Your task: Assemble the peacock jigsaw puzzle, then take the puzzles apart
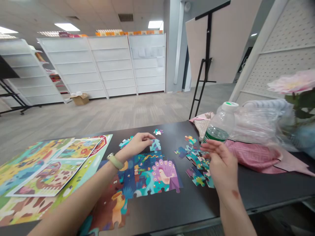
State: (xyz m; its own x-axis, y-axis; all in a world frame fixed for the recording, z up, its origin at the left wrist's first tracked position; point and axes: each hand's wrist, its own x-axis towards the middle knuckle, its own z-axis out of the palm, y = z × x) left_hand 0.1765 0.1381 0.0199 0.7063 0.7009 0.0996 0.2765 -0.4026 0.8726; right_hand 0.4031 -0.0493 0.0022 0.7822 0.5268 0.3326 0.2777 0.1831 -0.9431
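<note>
My left hand (pixel 140 141) is over the top edge of a partly joined jigsaw puzzle (pixel 142 177), with thumb and fingertips closed on a teal puzzle piece (pixel 155 145). A purple peacock and a brown animal show on the joined part; my left forearm hides some of its left side. My right hand (pixel 220 160) hovers by a pile of loose puzzle pieces (pixel 198 160), its fingers stretched out and slightly bent, with nothing visible in them. A small loose piece (pixel 158 131) lies beyond the left hand, and more teal pieces (pixel 125 141) lie behind its wrist.
Printed picture sheets (pixel 56 167) overlap on the left of the dark table (pixel 157 213). Behind my right hand stand a clear bottle (pixel 219 121) with a white cap, a pink cloth bag (pixel 253 155), clear plastic wrap (pixel 256 123) and a pink flower (pixel 292 82).
</note>
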